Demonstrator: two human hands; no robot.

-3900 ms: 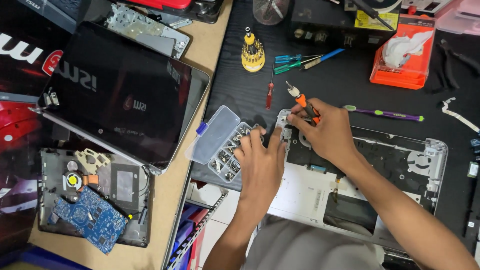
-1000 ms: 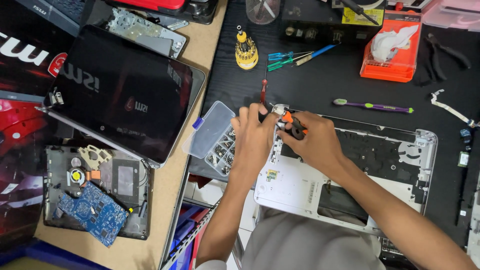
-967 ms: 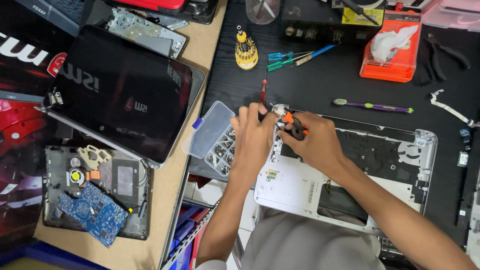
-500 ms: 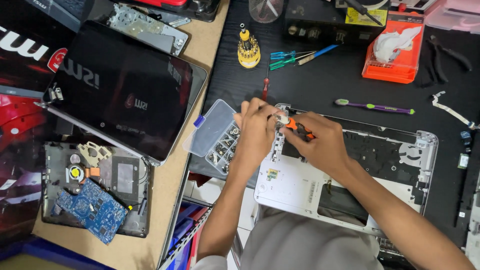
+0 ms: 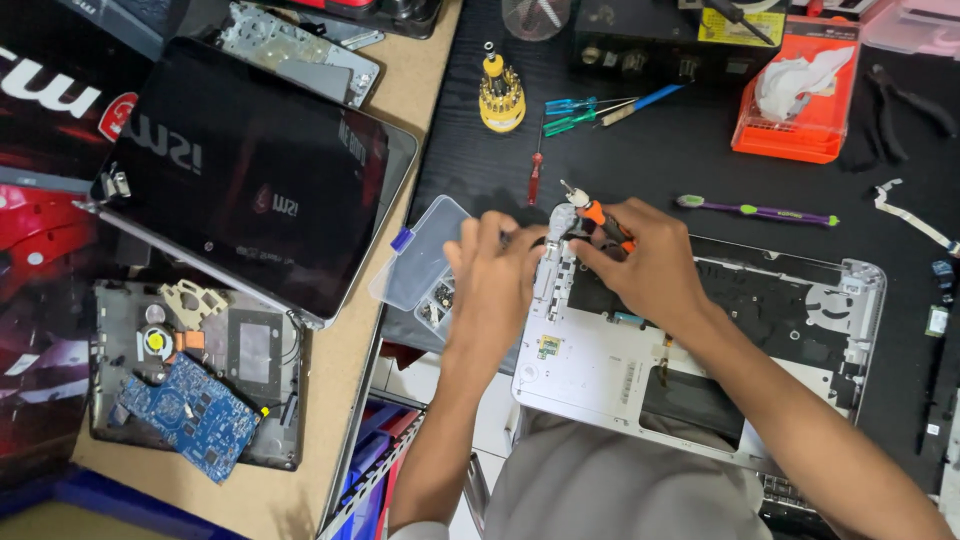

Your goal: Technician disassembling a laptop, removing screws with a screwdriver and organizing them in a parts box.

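An opened silver laptop base (image 5: 600, 370) lies on the black mat, its inside facing up. My right hand (image 5: 650, 265) grips an orange-handled screwdriver (image 5: 598, 212) whose tip stands at the base's top left corner. My left hand (image 5: 495, 275) rests by that corner, fingers curled at a narrow metal bracket (image 5: 552, 262); whether it pinches something small is hidden. Just left of it sits a clear plastic screw box (image 5: 420, 270) with its lid open.
A black laptop lid (image 5: 250, 180) lies on the wooden bench at left, above a stripped chassis with a blue circuit board (image 5: 190, 415). On the mat behind are a yellow bit holder (image 5: 500, 95), a red screwdriver (image 5: 536, 180), blue and green tools (image 5: 590, 105), an orange tray (image 5: 800, 100) and a purple brush (image 5: 755, 210).
Both hands have shifted from the screw box up to the base's top left corner. The screwdriver now stands over that corner.
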